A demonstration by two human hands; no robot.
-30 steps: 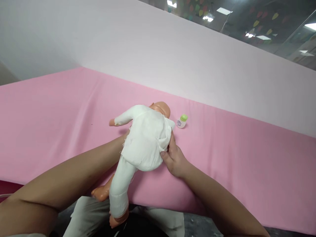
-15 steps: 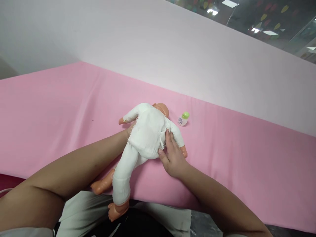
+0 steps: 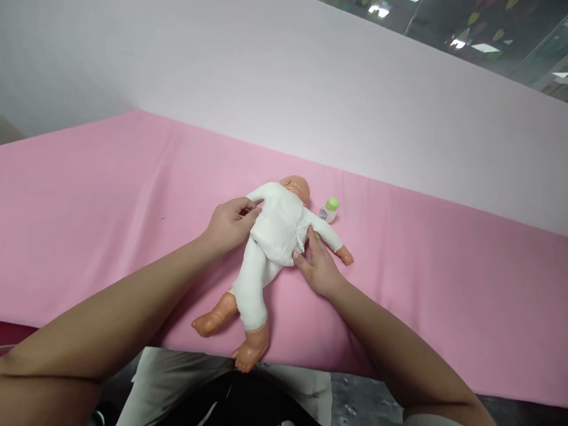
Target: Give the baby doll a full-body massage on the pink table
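Note:
A baby doll (image 3: 279, 222) with a white cloth body and tan plastic head, hands and feet lies on the pink cover, its back upward and its head turned to the far right. My left hand (image 3: 231, 223) grips the left side of its torso below the arm, fingers bent and thumb against the cloth. On the opposite side, my right hand (image 3: 318, 263) holds the torso at the waist, with thumb and fingers against the white fabric. The undersides of the fingers are partly hidden. Both doll feet point toward me, one near the table edge.
A small clear bottle with a green cap (image 3: 329, 209) stands just beyond the doll's right arm. The pink cover (image 3: 399, 284) spreads over the table up to a white wall (image 3: 266, 77). Above the wall is a window (image 3: 444, 35) with reflected lights.
My left hand has come out from under the doll to its left side. The doll now lies flatter and farther right, its feet shifted right and away from me. My right hand stays at its side.

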